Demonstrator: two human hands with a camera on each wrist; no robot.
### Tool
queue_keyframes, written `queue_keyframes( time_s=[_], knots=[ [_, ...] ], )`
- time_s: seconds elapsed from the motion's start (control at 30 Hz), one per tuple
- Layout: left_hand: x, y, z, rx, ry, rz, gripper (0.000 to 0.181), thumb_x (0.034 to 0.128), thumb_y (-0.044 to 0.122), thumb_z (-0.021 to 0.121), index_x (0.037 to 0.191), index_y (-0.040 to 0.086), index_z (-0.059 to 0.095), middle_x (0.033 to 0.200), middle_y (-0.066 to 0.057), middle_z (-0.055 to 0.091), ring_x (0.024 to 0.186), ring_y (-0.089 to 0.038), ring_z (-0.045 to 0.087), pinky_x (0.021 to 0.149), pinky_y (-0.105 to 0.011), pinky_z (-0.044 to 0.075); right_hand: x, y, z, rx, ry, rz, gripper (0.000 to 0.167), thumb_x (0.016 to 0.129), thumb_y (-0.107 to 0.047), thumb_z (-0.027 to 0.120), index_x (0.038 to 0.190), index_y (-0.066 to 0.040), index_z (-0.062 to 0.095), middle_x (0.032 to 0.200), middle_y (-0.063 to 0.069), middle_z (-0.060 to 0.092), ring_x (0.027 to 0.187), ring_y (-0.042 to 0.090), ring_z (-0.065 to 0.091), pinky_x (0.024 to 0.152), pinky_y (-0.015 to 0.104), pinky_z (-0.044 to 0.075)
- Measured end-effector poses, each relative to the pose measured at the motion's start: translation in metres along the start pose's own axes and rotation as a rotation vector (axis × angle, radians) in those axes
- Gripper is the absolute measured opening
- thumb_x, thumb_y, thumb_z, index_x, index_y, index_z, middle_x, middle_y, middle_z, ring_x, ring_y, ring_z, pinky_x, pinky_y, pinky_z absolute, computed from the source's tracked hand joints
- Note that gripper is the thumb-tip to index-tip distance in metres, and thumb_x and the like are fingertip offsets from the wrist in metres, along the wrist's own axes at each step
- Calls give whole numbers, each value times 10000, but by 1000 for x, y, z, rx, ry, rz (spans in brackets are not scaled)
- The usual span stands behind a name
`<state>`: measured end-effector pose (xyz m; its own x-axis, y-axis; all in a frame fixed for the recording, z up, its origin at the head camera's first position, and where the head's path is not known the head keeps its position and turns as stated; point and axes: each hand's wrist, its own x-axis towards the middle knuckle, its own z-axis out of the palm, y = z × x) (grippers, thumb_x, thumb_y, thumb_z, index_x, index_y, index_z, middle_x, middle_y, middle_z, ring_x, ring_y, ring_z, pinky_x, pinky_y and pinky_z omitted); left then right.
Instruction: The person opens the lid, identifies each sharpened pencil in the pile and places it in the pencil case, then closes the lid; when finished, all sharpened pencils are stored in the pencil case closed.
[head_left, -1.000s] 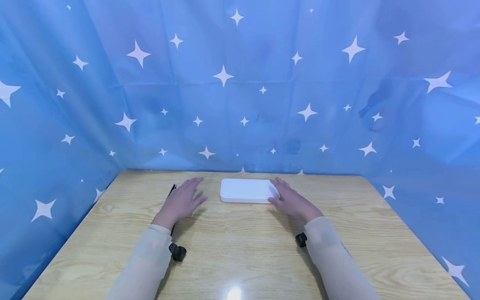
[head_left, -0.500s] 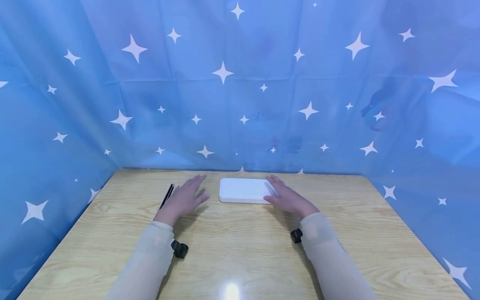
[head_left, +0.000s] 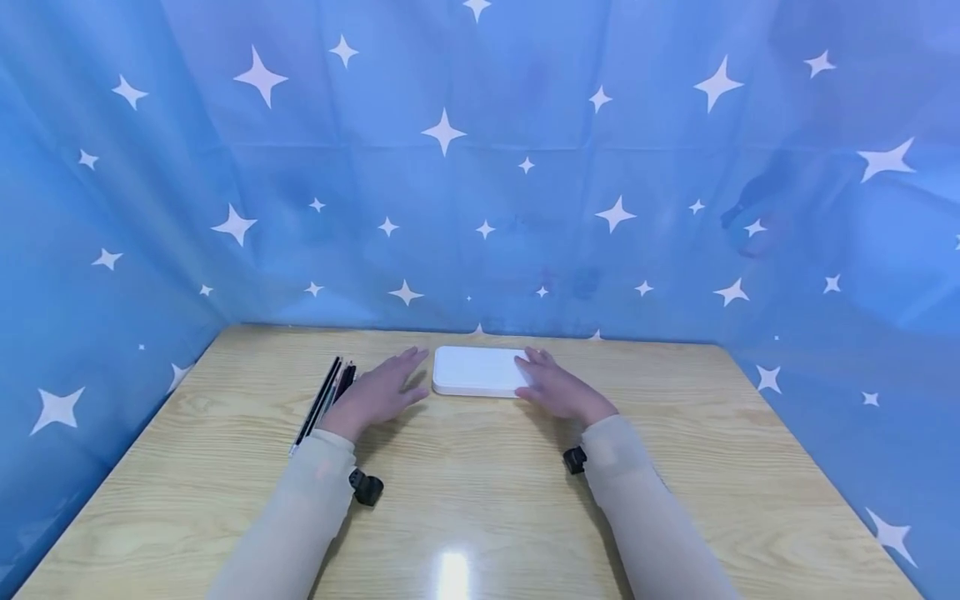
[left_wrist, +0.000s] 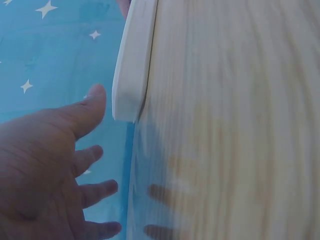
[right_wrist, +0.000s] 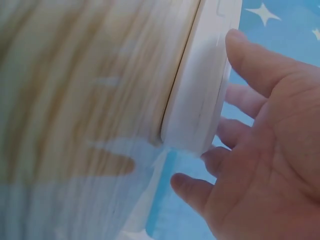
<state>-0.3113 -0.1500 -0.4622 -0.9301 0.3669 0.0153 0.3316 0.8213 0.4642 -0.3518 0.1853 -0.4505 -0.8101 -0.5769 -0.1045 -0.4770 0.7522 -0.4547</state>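
Note:
A flat white rectangular box with rounded corners lies near the far edge of the wooden table. My left hand is held just off its left end, fingers spread and holding nothing. In the left wrist view a small gap shows between the thumb and the box. Over the box's right end hangs my right hand, its fingers loosely spread. Thumb and fingers of the right hand overlap the box's end in the right wrist view; whether they touch it, I cannot tell.
Several pens and pencils lie side by side on the table, left of the left hand and partly hidden by it. A blue curtain with white stars hangs behind the table and along both sides.
Both hands have come closer together around the box, the left moving right and the right moving left. More of the pens shows now. The view has shifted slightly.

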Motion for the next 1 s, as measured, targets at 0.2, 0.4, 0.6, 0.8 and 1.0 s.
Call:
queue_keyframes(
  time_s=[0.2, 0.4, 0.6, 0.8, 1.0],
  knots=[
    [2, 3, 2, 31, -82, -24, 675, 1049, 409, 544, 1617, 153, 283, 1671, -100, 225, 1502, -447, 206, 1168, -677, 184, 0, -2, -2, -55, -17, 22, 620, 1102, -294, 446, 1607, -27, 206, 1678, 207, 55, 1533, 432, 12, 1227, 556, 106],
    [5, 7, 7, -14, -88, -44, 693, 1044, 425, 550, 1625, 182, 262, 1662, -104, 252, 1515, -457, 140, 1158, -720, 107, -1, -2, -9, -37, -29, 58, 628, 1093, -313, 469, 1617, -82, 210, 1689, 155, 67, 1545, 387, 17, 1226, 561, 121],
    [9, 10, 12, -65, -65, -66, 752, 1030, 415, 586, 1634, 163, 215, 1657, -109, 261, 1491, -521, 125, 1163, -703, 142, 2, -4, -10, -85, -36, 67, 630, 1082, -326, 497, 1611, -90, 251, 1684, 154, 114, 1543, 382, 65, 1217, 566, 171],
    [24, 13, 17, -98, -3, -72, 843, 997, 389, 654, 1629, 84, 186, 1634, -150, 302, 1469, -564, 140, 1165, -695, 161, 6, -8, -12, -144, -29, 67, 636, 1069, -325, 528, 1603, -84, 281, 1681, 150, 140, 1543, 373, 90, 1217, 551, 191],
    [42, 12, 23, -139, 5, -67, 932, 951, 413, 715, 1617, 34, 184, 1606, -217, 329, 1493, -456, 223, 1153, -729, 94, 4, -9, -12, -162, -28, 113, 644, 1056, -348, 557, 1605, -137, 294, 1688, 106, 154, 1547, 330, 129, 1221, 537, 196]
  ],
)
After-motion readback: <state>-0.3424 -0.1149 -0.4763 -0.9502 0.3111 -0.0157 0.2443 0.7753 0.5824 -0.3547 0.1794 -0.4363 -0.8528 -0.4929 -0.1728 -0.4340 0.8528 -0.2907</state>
